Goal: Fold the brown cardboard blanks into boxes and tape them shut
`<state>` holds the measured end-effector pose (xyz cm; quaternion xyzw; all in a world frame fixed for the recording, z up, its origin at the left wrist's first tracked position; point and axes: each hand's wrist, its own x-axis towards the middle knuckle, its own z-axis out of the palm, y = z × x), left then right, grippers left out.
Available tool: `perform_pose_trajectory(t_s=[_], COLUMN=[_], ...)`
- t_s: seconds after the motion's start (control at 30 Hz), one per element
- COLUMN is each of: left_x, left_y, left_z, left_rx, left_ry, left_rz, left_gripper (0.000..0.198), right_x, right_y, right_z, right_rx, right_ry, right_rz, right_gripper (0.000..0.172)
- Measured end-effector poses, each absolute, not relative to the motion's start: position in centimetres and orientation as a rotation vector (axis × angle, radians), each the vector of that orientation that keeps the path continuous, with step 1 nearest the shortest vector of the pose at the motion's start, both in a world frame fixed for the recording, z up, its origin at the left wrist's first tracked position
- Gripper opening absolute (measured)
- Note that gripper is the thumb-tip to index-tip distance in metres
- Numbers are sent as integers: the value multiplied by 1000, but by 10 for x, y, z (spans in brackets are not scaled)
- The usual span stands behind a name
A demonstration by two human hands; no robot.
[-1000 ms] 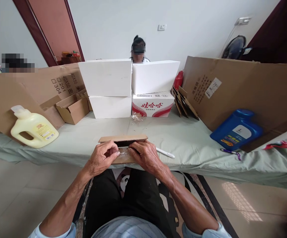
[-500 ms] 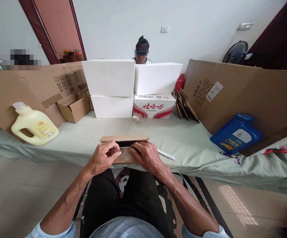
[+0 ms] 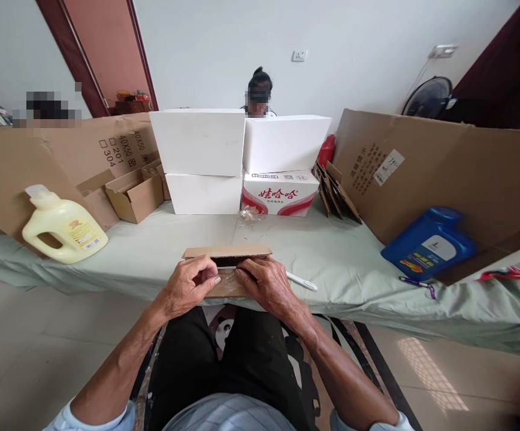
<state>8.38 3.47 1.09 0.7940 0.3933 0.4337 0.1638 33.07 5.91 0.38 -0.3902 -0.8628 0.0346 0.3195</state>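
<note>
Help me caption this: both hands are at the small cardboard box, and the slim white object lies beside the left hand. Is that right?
Not quite: the slim white object lies beside the right hand, not the left hand, as the head view shows. Both hands are indeed at the small cardboard box.

L fingers (image 3: 206, 267) & R fingers (image 3: 247, 276) on cardbd box (image 3: 228, 252) w/ film (image 3: 228, 279).

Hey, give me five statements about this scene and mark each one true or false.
The left hand and right hand are at the small cardboard box. True.
The blue bottle is left of the hands. False: the blue bottle is to their right.
A white stick shows beside the right hand. True.
The red-printed carton sits on a white box. False: the red-printed carton is under a white box.
The yellow jug has a handle. True.
</note>
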Motion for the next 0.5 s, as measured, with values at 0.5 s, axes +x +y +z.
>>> perform_pose_trajectory(t_s=[0.5], left_x=[81], left_y=[32], left_z=[17], left_rx=[2220], left_ry=[1074], left_rz=[1296], left_gripper=[15], right_x=[330], right_y=[57], right_z=[6], right_rx=[-1084], right_ry=[-2262], right_rz=[136], right_gripper=[21])
